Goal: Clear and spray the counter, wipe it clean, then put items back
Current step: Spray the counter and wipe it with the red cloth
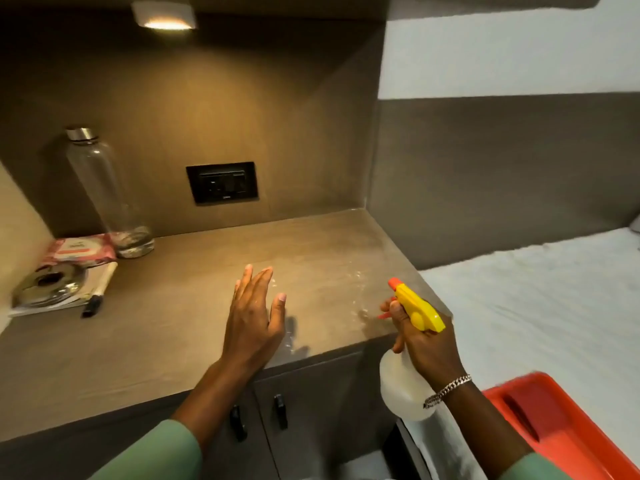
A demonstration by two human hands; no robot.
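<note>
A brown counter fills the alcove, with wet spray droplets glistening near its right front corner. My right hand grips a spray bottle with a yellow head, orange nozzle and clear body, held just off the counter's right front corner and pointing left over it. My left hand hovers flat and open above the counter's front middle, holding nothing. At the back left stand a clear glass bottle with a metal cap, a pink wipes packet, a round metal lid on papers, and a marker.
A black wall socket sits in the back panel under a ceiling light. Cabinet doors with black handles lie below the counter. A bed with a white sheet is to the right, carrying a red tray at its near edge.
</note>
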